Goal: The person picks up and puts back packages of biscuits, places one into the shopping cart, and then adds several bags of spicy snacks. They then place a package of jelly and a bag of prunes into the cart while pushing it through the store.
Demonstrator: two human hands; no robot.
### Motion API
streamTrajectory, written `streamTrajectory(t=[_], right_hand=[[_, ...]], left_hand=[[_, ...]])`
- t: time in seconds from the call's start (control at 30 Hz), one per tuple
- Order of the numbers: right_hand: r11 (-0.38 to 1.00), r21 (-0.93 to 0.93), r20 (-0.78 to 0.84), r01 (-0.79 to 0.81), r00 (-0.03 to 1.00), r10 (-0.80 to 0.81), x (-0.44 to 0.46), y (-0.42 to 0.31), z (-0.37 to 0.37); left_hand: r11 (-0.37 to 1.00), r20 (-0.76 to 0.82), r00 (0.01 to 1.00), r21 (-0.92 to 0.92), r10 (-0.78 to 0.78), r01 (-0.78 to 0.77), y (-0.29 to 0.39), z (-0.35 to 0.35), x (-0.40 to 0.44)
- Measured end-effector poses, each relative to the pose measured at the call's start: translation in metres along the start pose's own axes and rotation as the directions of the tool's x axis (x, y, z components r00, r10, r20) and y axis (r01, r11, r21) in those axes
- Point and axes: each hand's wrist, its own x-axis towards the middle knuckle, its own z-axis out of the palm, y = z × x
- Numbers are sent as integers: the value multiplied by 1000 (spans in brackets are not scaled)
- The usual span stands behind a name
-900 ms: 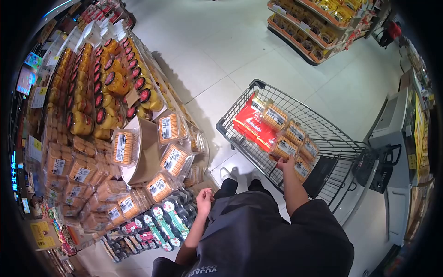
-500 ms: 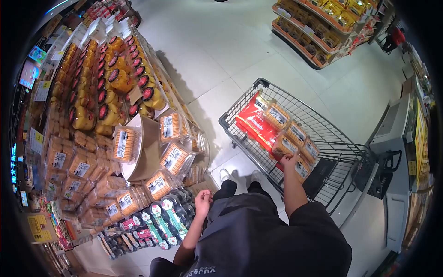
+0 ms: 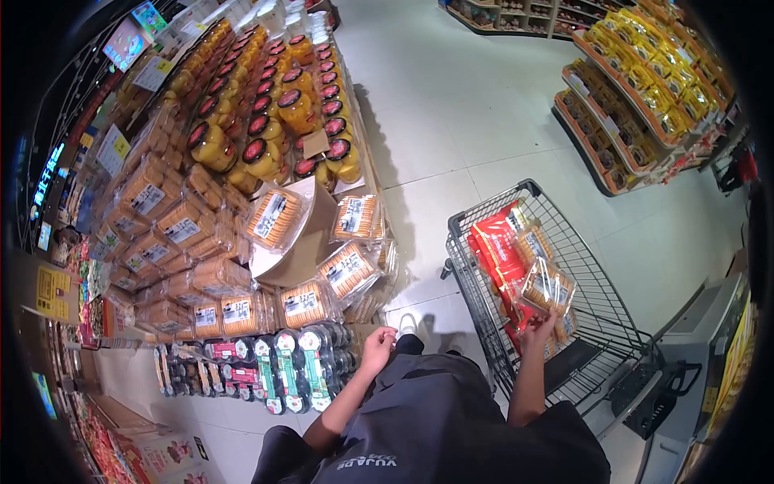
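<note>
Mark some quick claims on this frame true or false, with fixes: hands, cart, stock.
1. The right hand holds a cookie pack. True.
2. The left hand grips a cookie pack too. False: no item shows in it.
3. A red bag lies in the cart. True.
4. The cart carries only cookie packs. False: the red bag is in there too.
5. The jars have red-and-black lids. True.
6. The yellow bags are piled in the cart. False: they are on the shelf at the upper right of the view.
</note>
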Motion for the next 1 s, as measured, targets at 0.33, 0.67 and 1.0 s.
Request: streamTrajectory(t=[0.33, 0.67, 1.0], right_hand=[[865, -498, 559, 64, 786, 264, -139, 58, 186], [572, -811, 573, 125, 370, 731, -271, 253, 332], [471, -878, 459, 89, 439, 772, -299, 386, 404]], left_hand=[[859, 131, 948, -473, 289, -197, 126, -3, 11], [792, -573, 733, -221, 367, -569, 205, -130, 50], [914, -686, 687, -78, 241, -399, 201, -250, 153]])
